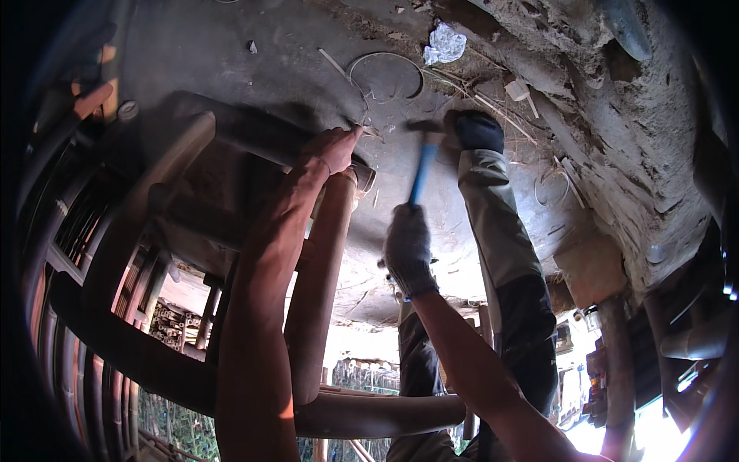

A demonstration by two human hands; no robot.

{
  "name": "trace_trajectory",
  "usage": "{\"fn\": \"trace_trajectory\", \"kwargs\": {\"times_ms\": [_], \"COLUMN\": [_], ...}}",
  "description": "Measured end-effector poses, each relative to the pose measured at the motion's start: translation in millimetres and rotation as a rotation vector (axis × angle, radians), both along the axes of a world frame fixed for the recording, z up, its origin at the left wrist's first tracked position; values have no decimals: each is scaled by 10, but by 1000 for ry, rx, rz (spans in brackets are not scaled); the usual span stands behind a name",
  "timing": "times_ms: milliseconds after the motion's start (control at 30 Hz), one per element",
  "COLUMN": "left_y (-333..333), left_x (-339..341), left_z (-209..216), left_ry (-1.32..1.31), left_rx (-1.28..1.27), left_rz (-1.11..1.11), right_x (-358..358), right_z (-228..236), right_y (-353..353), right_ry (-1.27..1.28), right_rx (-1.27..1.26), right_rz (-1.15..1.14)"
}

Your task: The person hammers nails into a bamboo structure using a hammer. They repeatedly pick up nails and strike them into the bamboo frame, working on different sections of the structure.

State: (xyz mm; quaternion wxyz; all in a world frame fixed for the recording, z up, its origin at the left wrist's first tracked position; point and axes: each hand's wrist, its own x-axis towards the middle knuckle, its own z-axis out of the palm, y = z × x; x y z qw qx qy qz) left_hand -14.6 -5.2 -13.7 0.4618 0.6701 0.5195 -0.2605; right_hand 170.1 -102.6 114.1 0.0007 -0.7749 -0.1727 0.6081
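My right hand (408, 246), in a pale knitted glove, is closed round the blue handle of a hammer (423, 169). The hammer's head is dark and blurred, raised to the right of a bamboo joint. My left hand (336, 148) is bare and pinches at that joint; what its fingertips hold is too small to make out. Beneath it, the cut end of a thick bamboo pole (363, 182) meets an upright bamboo pole (327, 285). Both belong to a bamboo frame, with a curved rail (377, 416) low in the picture. My left forearm hides part of the frame.
A trouser leg with a dark shoe (479, 131) stands close right of the hammer. The grey floor (285, 61) bears a thin hoop (387, 54), bamboo slivers and a crumpled white wrapper (445, 44). A rough earthen wall (616, 146) rises at right; more bamboo frames (58, 200) crowd the left.
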Motion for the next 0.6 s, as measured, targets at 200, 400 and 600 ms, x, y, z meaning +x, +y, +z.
{"fn": "trace_trajectory", "kwargs": {"times_ms": [200,400,600], "left_y": [49,-61,-167], "left_x": [373,105,-163], "left_z": [160,20,11], "left_ry": [196,41,-6], "left_rx": [-238,-71,-161], "left_rz": [410,-162,386], "right_x": [264,278,293], "right_z": [59,209,223], "right_y": [15,429,384], "right_ry": [138,122,216], "right_rx": [-73,-53,-162], "right_rz": [-16,-359,-418]}}
